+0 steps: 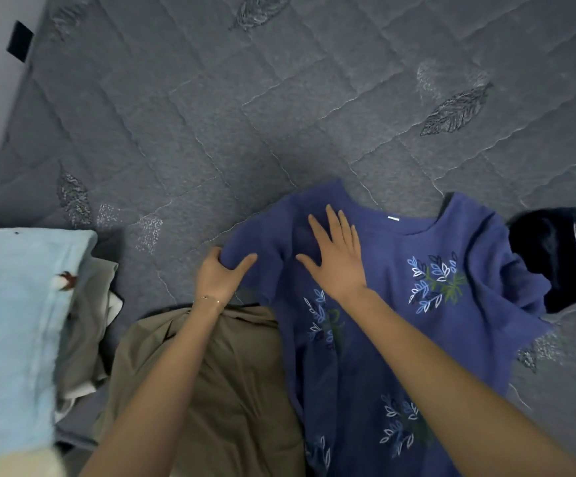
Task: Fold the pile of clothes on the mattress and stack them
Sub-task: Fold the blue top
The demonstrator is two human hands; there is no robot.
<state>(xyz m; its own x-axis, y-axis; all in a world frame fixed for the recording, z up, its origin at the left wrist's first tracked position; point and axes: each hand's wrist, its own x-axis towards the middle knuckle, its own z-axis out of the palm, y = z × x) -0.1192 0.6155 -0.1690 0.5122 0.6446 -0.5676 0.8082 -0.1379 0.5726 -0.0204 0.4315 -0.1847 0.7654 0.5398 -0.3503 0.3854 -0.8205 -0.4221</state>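
Left hand gripping sleeve of blue shirt, spread centre-right on mattress; right hand flat, fingers straight, pressing chest. Apparently folded: light-blue stack, left edge. Outstanding: shirt, olive garment, dark garment.

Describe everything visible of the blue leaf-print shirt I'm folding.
The blue shirt: short-sleeved, soft-looking fabric, blue, white and green leaf sprigs, white tag at the round neck. It lies spread, wrinkled, on the grey mattress, neck away. The left hand grips one sleeve's edge; the right hand presses flat beside the neck. An olive garment borders it.
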